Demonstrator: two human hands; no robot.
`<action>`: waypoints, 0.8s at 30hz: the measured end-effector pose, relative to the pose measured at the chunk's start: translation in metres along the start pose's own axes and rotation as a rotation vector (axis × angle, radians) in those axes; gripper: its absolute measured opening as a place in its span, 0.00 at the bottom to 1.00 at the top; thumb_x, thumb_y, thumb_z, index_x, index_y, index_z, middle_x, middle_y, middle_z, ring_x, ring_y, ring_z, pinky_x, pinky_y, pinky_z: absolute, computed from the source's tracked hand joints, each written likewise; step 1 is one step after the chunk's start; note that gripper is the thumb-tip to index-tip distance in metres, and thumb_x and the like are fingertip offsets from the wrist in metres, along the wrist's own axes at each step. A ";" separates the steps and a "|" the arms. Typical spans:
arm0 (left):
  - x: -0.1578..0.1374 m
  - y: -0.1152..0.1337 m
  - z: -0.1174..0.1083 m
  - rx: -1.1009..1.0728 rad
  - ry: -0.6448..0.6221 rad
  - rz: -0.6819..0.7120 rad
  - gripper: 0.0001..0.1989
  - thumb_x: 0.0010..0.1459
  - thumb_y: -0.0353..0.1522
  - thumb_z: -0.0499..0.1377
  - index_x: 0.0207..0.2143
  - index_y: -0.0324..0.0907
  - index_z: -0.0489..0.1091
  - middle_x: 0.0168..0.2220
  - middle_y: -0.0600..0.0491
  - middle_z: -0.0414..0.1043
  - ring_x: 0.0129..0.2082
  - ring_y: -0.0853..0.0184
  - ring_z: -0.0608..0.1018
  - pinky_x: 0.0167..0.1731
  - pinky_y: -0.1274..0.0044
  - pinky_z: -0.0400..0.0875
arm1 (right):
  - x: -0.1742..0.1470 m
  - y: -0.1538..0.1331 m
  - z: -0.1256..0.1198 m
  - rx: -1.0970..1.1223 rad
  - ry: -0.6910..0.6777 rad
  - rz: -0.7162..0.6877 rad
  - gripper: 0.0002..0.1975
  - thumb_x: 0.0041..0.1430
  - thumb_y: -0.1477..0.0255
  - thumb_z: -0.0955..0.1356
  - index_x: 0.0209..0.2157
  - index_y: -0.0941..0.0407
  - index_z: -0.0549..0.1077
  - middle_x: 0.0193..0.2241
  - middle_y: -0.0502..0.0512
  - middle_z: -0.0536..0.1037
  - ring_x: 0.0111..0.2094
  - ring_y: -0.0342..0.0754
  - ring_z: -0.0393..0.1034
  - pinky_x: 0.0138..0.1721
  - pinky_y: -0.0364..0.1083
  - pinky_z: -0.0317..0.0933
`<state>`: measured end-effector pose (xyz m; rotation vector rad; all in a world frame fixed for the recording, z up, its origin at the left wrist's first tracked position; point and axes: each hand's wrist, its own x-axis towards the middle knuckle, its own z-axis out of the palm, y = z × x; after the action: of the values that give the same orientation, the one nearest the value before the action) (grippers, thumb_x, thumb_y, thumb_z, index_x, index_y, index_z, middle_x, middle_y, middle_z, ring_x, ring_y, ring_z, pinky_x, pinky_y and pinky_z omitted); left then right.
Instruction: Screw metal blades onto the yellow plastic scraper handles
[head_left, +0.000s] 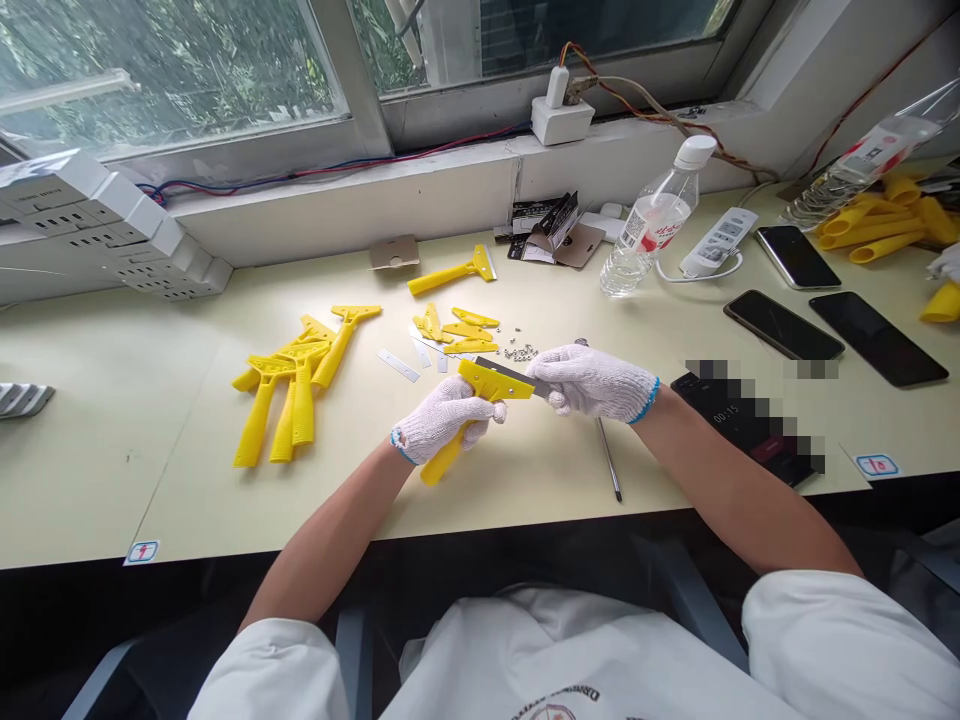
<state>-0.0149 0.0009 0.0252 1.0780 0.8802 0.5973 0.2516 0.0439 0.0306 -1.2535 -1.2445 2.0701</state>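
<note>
My left fingers (496, 411) grip a yellow scraper (489, 382), right fingers (556, 398) its dark blade (541, 388); far right, a capped bottle (660, 195) holds clear liquid (621, 274).

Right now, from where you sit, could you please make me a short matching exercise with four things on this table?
Things:
1. Nearest yellow scraper
2. Screwdriver
3. Tiny metal fasteners
4. Nearer water bottle

Places or states:
a. loose, in a small cluster
b. topped with a white cap
c. gripped in the left hand
d. lying on the table, partly hidden by the right hand

Right pairs: 1-c, 2-d, 3-a, 4-b.
</note>
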 end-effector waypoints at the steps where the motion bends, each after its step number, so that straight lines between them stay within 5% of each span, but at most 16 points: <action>1: 0.000 0.000 0.000 -0.010 -0.002 0.002 0.13 0.56 0.37 0.69 0.41 0.39 0.79 0.34 0.51 0.76 0.21 0.74 0.65 0.22 0.75 0.60 | 0.001 0.002 -0.002 0.026 -0.009 -0.015 0.22 0.56 0.57 0.83 0.40 0.60 0.81 0.32 0.54 0.76 0.25 0.37 0.64 0.24 0.40 0.63; 8: -0.001 -0.001 -0.001 0.008 -0.041 0.012 0.10 0.58 0.36 0.67 0.40 0.39 0.78 0.36 0.51 0.75 0.21 0.75 0.66 0.23 0.76 0.59 | -0.001 0.003 -0.012 -0.201 -0.027 -0.185 0.19 0.54 0.60 0.81 0.41 0.59 0.84 0.34 0.56 0.82 0.27 0.42 0.72 0.28 0.41 0.66; 15: 0.000 -0.005 -0.003 0.093 -0.063 -0.006 0.08 0.60 0.36 0.65 0.36 0.40 0.78 0.27 0.53 0.71 0.20 0.72 0.66 0.25 0.76 0.61 | -0.008 -0.005 -0.004 -0.437 -0.018 -0.306 0.17 0.60 0.64 0.74 0.46 0.59 0.87 0.38 0.56 0.84 0.30 0.42 0.72 0.33 0.43 0.67; 24: 0.002 -0.003 -0.002 0.102 0.001 0.002 0.09 0.59 0.36 0.66 0.38 0.39 0.76 0.26 0.55 0.70 0.19 0.73 0.66 0.24 0.76 0.63 | 0.005 0.011 0.009 -0.564 0.212 -0.424 0.19 0.64 0.64 0.69 0.47 0.60 0.87 0.28 0.53 0.79 0.27 0.44 0.72 0.32 0.44 0.67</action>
<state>-0.0160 0.0026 0.0215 1.1705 0.9193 0.5592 0.2424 0.0375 0.0201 -1.2454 -1.8697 1.2954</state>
